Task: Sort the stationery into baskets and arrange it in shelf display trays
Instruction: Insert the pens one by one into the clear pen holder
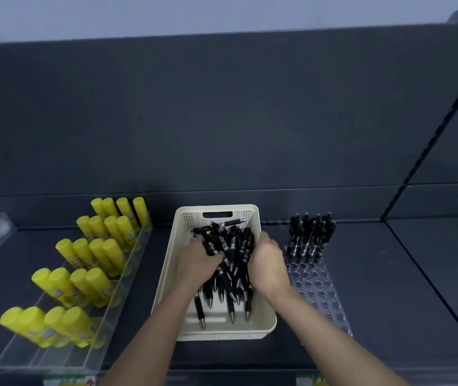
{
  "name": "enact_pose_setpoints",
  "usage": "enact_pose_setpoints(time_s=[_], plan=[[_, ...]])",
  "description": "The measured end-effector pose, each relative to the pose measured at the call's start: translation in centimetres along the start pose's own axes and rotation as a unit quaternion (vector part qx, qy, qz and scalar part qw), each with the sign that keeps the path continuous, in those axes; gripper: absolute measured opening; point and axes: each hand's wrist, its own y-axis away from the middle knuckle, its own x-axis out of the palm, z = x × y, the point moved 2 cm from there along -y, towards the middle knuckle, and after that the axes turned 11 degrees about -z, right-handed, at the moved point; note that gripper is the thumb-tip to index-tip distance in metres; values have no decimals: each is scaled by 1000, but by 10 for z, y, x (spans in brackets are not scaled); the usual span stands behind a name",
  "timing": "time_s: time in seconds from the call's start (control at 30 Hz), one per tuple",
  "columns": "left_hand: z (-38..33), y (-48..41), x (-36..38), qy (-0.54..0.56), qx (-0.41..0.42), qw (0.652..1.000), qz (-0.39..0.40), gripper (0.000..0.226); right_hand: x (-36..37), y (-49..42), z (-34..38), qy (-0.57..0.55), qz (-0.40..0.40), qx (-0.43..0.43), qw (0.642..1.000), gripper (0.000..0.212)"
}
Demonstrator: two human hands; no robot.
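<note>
**Gathering pens (233, 250) in the basket (216, 331)**

In the cream basket, the left hand (197, 264) curls its fingers round black pens; the right hand (268, 263) flanks the pile's other side — its fingertips hidden, so its grip is unclear.

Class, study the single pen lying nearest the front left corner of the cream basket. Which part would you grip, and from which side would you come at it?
Probably pinch the pen across its black barrel, just above the silver tip, coming straight down from above. It lies flat on the floor of the basket, apart from the heap of pens, and the walls block sideways approaches.
</note>
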Motion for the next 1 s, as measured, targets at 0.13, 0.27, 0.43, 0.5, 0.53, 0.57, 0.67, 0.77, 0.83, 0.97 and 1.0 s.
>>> enact_pose_setpoints(time_s=[0.13, 0.27, 0.43, 0.5, 0.53, 0.57, 0.67, 0.77, 0.83, 0.97, 1.0], plan=[[-9, 0, 8, 53, -9, 999, 9, 30, 8, -2, -4, 67, 10, -14, 998, 44], [-13, -2, 13, 60, -46, 997, 17, 39, 9, -2, -4, 63, 19, -20, 998, 38], [-15, 1, 20, 107, -67, 990, 70, 20, 5, -1, -3, 46, 15, -12, 999, 47], [-14, 1, 21, 125, -60, 988, 72, 19, 5, 0, -1, 41, 16, -13, 999, 50], [-13, 1, 20, 139, -58, 986, 69, 20, 5, 0, -1, 40, 14, -13, 999, 52], [-12, 1, 19, 161, -59, 983, 66, 20, 4, 0, -2, 40, 11, -11, 999, 53], [-11, -1, 5, 241, -71, 967, 41, 19, 3, 0, -4, 31, 11, -8, 999, 56], [-4, -3, -18, 276, -64, 959, -26, 22, 2, 0, -5, 26, 17, -1, 1000, 55], [3, -1, -30, 300, -45, 951, -57, 25, -2, 3, -1, 31, 3, -16, 999, 53], [14, 8, -38, 347, -28, 933, -94, 16, -6, 16, 22, 79, -108, -235, 963, 56], [17, 10, -38, 357, -28, 927, -109, 12, -2, 20, 29, 65, -67, -269, 958, 53]])
